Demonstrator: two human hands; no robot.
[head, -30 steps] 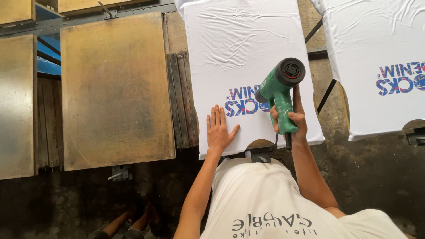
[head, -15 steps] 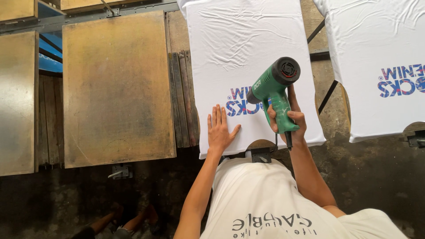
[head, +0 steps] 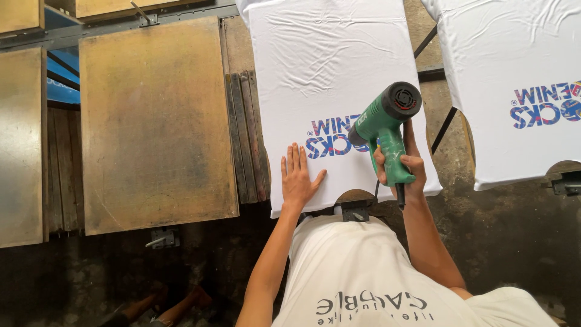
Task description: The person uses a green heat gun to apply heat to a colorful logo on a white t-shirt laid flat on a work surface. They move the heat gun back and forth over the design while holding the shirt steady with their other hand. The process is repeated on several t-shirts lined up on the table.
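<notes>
Grimy concrete floor (head: 514,242) below me, dark and stained, and a row of printing boards running left to right across the shop. Two worn wooden boards (head: 157,121) sit bare on the left, scuffed brown, nothing on them. Straight ahead, a white T-shirt (head: 333,66) is pulled over its board with a blue-and-red printed design (head: 330,138) near the hem, colours already down. My left hand (head: 298,178) lies flat on the cloth just near of the print, fingers straight and close together, thumb spread, holding nothing. My right hand (head: 402,169) is wrapped tight round the grip of the green heat gun (head: 384,124), fingers clamped, nozzle tipped down over the right end of the design (I can't see whether air is flowing). So I'd judge the printing on this shirt finished and the drying under way, with the left part of the design yet to be covered. Off to the right, a second white shirt (head: 502,54) carries the same kind of print on its own board. Someone's feet (head: 175,303) show at the bottom left.
</notes>
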